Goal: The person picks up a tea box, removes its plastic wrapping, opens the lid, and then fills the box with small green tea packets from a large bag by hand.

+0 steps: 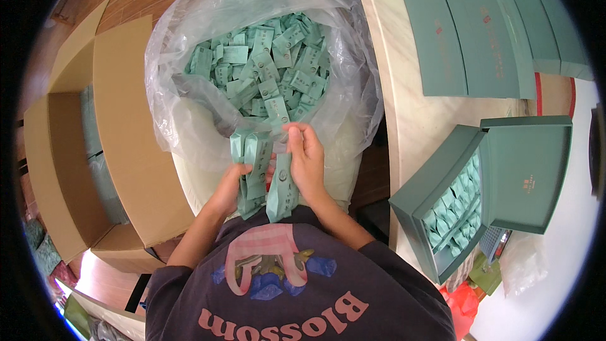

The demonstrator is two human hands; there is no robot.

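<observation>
My left hand (232, 182) grips a small bunch of upright pale-green foil sachets (257, 161) close to my chest. Beside it, my right hand (307, 166) has another green sachet (282, 189) against its palm, with thumb and forefinger pinched together above. Whether that pinch holds a further packet is unclear. Just beyond both hands, a large clear plastic bag (184, 19) gapes wide, with a heap of loose sachets (267, 66) inside it. Dark print marks many of the sachets.
To the left stands an open cardboard carton (123, 128) with grey-green contents. On the marble-look table (378, 57) at right, an open green gift box (416, 189) holds rows of sachets. Closed green boxes (454, 33) lie farther back. A red plastic bag (461, 305) is at lower right.
</observation>
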